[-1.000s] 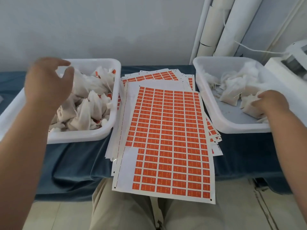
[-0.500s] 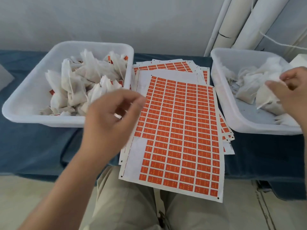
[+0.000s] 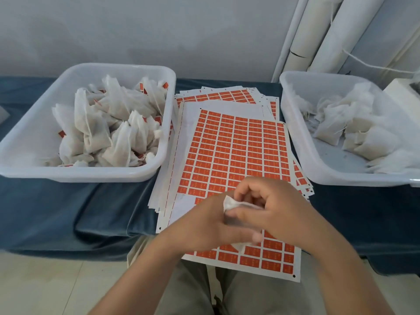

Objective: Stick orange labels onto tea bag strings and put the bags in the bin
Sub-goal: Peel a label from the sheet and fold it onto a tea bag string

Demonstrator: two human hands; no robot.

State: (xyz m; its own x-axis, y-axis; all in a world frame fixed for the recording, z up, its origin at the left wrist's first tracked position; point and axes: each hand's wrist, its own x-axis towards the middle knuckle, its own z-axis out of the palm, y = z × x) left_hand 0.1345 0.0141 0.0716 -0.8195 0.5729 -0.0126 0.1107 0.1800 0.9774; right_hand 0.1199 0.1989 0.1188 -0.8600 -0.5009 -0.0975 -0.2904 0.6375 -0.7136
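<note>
Tea bag (image 3: 234, 203) is gripped by right hand (image 3: 281, 212), just above label sheet (image 3: 229, 155); left hand (image 3: 202, 226) touches it, grip unclear.

Mostly covered: tea bag (image 3: 230, 203), closed in by right hand (image 3: 280, 210) and left hand (image 3: 202, 226), one white corner shown. Left fingers hidden behind bag and right hand, grip not told. Fingertips beside bag blurred. Near part of label sheet (image 3: 238, 151) covered by hands; print too small to read. Cut by frame edge: right bin (image 3: 341, 182).
</note>
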